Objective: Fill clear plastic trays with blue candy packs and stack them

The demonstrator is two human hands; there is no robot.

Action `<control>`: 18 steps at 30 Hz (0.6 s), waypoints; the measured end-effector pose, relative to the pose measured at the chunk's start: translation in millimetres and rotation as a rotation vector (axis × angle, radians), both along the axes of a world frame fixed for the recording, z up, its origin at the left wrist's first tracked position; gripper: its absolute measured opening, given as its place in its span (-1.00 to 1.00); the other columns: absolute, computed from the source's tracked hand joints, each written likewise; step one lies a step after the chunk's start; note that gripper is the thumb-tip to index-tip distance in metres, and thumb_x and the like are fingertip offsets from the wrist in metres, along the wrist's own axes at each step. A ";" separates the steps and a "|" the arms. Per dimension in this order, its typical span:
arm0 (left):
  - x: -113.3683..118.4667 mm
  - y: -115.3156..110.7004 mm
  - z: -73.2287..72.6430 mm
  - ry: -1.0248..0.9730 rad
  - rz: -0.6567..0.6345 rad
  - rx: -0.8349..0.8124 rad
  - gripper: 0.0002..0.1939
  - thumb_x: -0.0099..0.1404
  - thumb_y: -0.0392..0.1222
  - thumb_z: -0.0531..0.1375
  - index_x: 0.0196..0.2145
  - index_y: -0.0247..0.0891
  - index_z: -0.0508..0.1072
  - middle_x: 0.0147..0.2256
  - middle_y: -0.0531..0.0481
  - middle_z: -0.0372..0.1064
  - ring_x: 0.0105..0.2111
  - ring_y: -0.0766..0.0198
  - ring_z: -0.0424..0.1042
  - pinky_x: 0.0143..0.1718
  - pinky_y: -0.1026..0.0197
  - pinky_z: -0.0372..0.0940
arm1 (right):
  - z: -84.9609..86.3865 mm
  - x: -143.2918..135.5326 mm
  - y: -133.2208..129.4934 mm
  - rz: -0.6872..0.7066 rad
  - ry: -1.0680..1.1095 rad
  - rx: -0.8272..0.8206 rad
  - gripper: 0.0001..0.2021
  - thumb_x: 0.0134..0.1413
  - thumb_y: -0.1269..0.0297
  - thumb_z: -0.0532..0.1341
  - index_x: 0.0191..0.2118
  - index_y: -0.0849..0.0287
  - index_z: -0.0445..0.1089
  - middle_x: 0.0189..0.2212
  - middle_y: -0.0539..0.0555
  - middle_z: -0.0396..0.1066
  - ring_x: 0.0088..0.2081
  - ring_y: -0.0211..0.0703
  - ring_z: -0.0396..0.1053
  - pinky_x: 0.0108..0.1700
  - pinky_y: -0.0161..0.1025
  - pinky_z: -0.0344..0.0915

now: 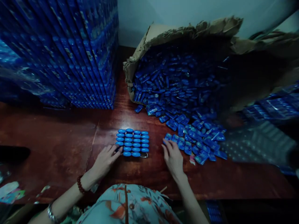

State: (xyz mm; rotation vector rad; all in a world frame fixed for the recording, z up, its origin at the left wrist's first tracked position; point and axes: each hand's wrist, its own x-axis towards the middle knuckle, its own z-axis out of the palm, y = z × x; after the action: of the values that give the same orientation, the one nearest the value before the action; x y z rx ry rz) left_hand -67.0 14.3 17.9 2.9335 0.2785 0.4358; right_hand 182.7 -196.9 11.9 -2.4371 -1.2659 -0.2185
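A block of small blue oval-ended packs (132, 143) stands in rows on the brown table. At its lower left corner is my left hand (106, 158), thumb and fingers closed around something small and dark, mostly hidden. A dark gap with a pale rim (144, 155) shows at the block's lower right corner. My right hand (173, 157) rests at the left edge of a loose pile of flat blue packs (198, 137). Its fingertips touch the nearest pack (167, 136), with thumb and fingers apart.
A torn cardboard box (137, 59) lies open behind, spilling many blue packs. Tall stacks of blue wrapped packs (93, 62) stand at the back left. More wrapped packs (273, 107) and a pale dotted sheet (259, 143) are to the right. A pink-white scrap (192, 159) lies by the pile.
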 end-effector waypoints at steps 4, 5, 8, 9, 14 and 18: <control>9.0 -5.2 6.0 -0.149 0.183 -0.089 -0.48 0.31 -0.33 -0.02 0.20 -0.02 0.10 0.07 -0.19 0.15 -0.02 0.07 0.23 -0.06 -0.01 0.22 | -13.2 42.4 -4.8 -0.208 -0.021 -0.179 -0.43 0.21 0.03 -0.07 0.21 0.32 0.09 0.12 0.44 0.11 0.09 0.21 0.15 -0.01 0.13 0.21; 15.7 -7.4 8.7 -0.173 0.213 -0.117 -0.46 0.33 -0.28 -0.01 0.23 -0.03 0.03 0.13 -0.20 0.06 0.06 0.04 0.18 0.01 -0.04 0.18 | -18.1 44.0 -1.3 -0.200 -0.025 -0.214 -0.42 0.21 0.01 -0.08 0.23 0.29 0.06 0.16 0.43 0.07 0.14 0.24 0.08 0.02 0.20 0.15; 43.1 -13.2 12.0 -0.116 0.243 -0.130 -0.41 0.33 -0.12 0.02 0.27 -0.09 -0.07 0.25 -0.21 -0.14 0.23 -0.11 -0.10 0.14 -0.22 -0.03 | -30.3 27.6 17.4 -0.099 -0.061 -0.276 -0.45 0.21 0.03 -0.06 0.24 0.17 0.04 0.23 0.30 0.02 0.24 0.29 -0.13 0.10 0.36 -0.08; 53.0 -14.1 10.8 -0.073 0.235 -0.124 -0.42 0.33 -0.08 0.03 0.26 -0.11 -0.03 0.26 -0.20 -0.14 0.25 -0.14 -0.17 0.15 -0.26 -0.08 | -32.4 18.3 24.2 -0.058 -0.069 -0.281 -0.45 0.20 0.05 -0.03 0.25 0.16 0.03 0.24 0.28 0.00 0.26 0.28 -0.18 0.12 0.37 -0.12; 92.1 -5.4 1.6 0.015 0.172 -0.172 -0.50 0.35 -0.05 -0.01 0.21 -0.16 0.12 0.26 -0.16 -0.11 0.27 -0.09 -0.23 0.17 -0.16 0.00 | -32.0 -10.1 34.7 0.082 -0.049 -0.296 -0.47 0.19 0.19 0.03 0.25 0.13 0.01 0.27 0.21 -0.06 0.29 0.21 -0.26 0.18 0.29 -0.17; 101.6 -0.6 6.7 -0.013 0.201 -0.140 -0.50 0.34 -0.04 0.00 0.21 -0.14 0.13 0.24 -0.16 -0.04 0.26 -0.11 -0.17 0.16 -0.27 -0.09 | -30.0 -2.9 6.8 0.145 -0.004 -0.268 -0.38 0.18 0.09 0.04 0.29 0.18 -0.09 0.29 0.22 -0.14 0.30 0.15 -0.27 0.21 0.23 -0.15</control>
State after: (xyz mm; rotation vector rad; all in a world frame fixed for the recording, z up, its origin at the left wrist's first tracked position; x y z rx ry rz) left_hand 34.6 13.7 24.6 2.7757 0.5816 0.4430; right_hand 179.8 -190.1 -18.1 -2.5471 -1.5546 -0.0140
